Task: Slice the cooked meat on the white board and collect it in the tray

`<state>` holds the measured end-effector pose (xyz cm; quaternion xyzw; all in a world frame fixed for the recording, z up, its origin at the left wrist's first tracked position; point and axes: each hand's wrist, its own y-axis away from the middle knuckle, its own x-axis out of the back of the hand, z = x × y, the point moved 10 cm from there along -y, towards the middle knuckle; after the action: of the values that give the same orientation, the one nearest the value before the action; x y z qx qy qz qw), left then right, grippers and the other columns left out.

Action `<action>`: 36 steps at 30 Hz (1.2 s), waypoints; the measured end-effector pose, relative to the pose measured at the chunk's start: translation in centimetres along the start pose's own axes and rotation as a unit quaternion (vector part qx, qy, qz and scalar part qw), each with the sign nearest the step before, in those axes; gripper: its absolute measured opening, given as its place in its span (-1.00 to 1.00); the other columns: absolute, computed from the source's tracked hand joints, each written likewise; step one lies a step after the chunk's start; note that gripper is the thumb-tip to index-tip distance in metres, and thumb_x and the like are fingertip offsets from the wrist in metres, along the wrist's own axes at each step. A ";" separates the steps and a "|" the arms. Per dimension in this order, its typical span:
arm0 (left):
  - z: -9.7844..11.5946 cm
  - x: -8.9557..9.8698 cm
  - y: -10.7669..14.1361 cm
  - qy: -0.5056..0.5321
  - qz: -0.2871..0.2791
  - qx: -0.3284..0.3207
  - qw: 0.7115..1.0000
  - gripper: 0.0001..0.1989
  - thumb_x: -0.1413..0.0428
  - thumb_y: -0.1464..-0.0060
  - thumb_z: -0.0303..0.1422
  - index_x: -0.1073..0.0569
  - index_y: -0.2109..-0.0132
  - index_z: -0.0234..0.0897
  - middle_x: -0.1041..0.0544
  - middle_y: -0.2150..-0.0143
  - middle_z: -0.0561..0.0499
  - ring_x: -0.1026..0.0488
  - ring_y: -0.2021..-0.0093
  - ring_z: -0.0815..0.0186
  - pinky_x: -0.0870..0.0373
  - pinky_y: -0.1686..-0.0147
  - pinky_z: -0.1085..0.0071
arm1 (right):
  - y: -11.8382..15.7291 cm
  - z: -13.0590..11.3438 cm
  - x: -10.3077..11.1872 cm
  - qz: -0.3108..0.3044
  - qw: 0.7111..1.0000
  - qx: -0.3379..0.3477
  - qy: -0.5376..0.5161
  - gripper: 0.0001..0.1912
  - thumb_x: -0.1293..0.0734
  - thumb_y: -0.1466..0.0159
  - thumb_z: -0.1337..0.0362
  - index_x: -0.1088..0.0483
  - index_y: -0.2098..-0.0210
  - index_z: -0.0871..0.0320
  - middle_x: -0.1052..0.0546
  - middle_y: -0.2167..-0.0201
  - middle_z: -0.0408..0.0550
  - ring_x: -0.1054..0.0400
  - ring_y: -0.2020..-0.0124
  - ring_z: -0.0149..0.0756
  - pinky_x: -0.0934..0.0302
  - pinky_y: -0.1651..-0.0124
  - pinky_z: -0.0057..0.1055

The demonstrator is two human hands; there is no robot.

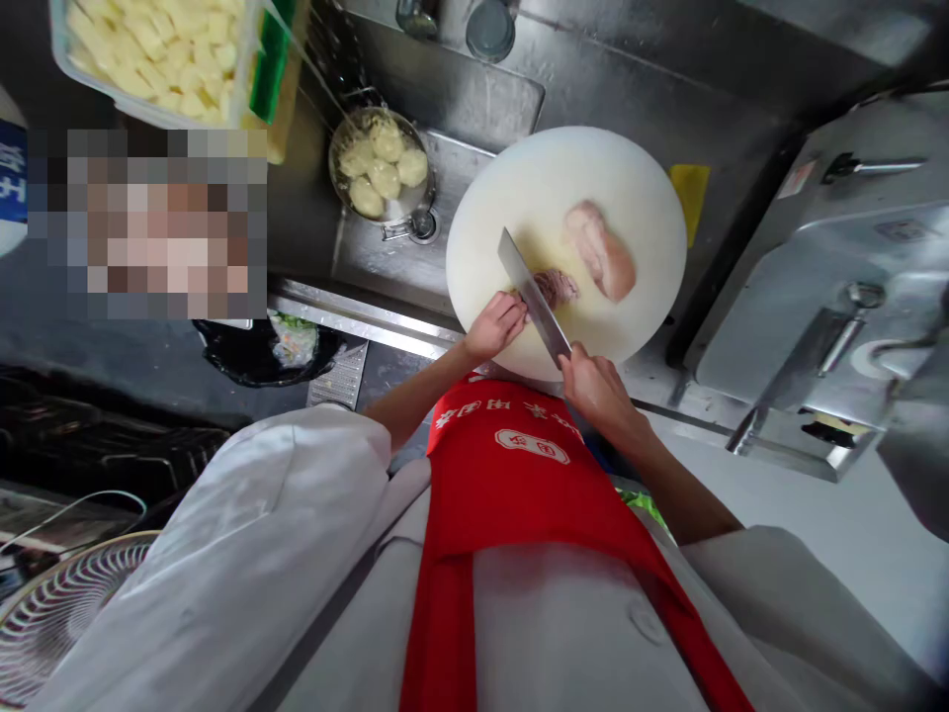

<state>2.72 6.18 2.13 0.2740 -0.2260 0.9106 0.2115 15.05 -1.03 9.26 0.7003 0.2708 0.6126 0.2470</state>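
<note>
In the head view my right hand [597,386] is closed round the handle of a kitchen knife with a long, broad blade [535,302]. The blade slants across a round white cutting board [474,232]. My left hand [498,324] has its fingers curled against the blade's left side, on a piece of meat mostly hidden by the fingers and blade. Dark reddish cut meat [558,287] lies just right of the blade. Farther right on the board rests a larger pale pink piece of raw meat [602,252].
Left of the board, a metal pot [333,163] with several peeled potatoes sits in the sink [445,188]. A clear tub [248,59] of cut potato stands at upper left. Below it is a black bag [229,361] with scraps. Metal equipment [837,267] stands at right.
</note>
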 end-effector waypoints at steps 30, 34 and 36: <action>0.3 1.9 0.9 0.006 0.053 -0.020 0.998 -0.78 0.03 -0.34 -0.30 -0.43 0.02 -0.29 -0.46 0.10 -0.17 -0.40 0.05 0.23 -0.45 0.07 0.19 | -8.8 -3.8 1.5 0.082 0.995 0.035 -0.041 -0.65 -0.01 -0.43 0.28 -0.29 -0.01 0.34 -0.55 0.16 0.30 -0.46 0.16 -0.01 -0.17 0.20 -0.30; 0.2 1.6 0.9 -0.007 0.048 -0.012 0.999 -0.78 0.04 -0.34 -0.27 -0.44 0.04 -0.26 -0.45 0.13 -0.13 -0.41 0.08 0.26 -0.45 0.08 0.23 | -8.0 -2.9 2.0 0.079 0.996 0.040 -0.029 -0.65 -0.02 -0.44 0.24 -0.30 0.02 0.33 -0.55 0.18 0.30 -0.46 0.17 0.02 -0.16 0.21 -0.30; 0.0 1.2 0.7 -0.003 0.037 -0.004 0.999 -0.75 0.05 -0.35 -0.25 -0.44 0.05 -0.27 -0.45 0.15 -0.14 -0.41 0.09 0.25 -0.45 0.07 0.21 | -6.4 -2.3 1.9 0.067 0.997 0.030 -0.006 -0.64 0.00 -0.45 0.23 -0.30 0.04 0.31 -0.56 0.23 0.27 -0.47 0.22 -0.01 -0.14 0.23 -0.31</action>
<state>1.43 5.98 2.64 0.2677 -0.2407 0.9157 0.1785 12.45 4.96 6.61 0.7273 0.2402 0.6155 0.1858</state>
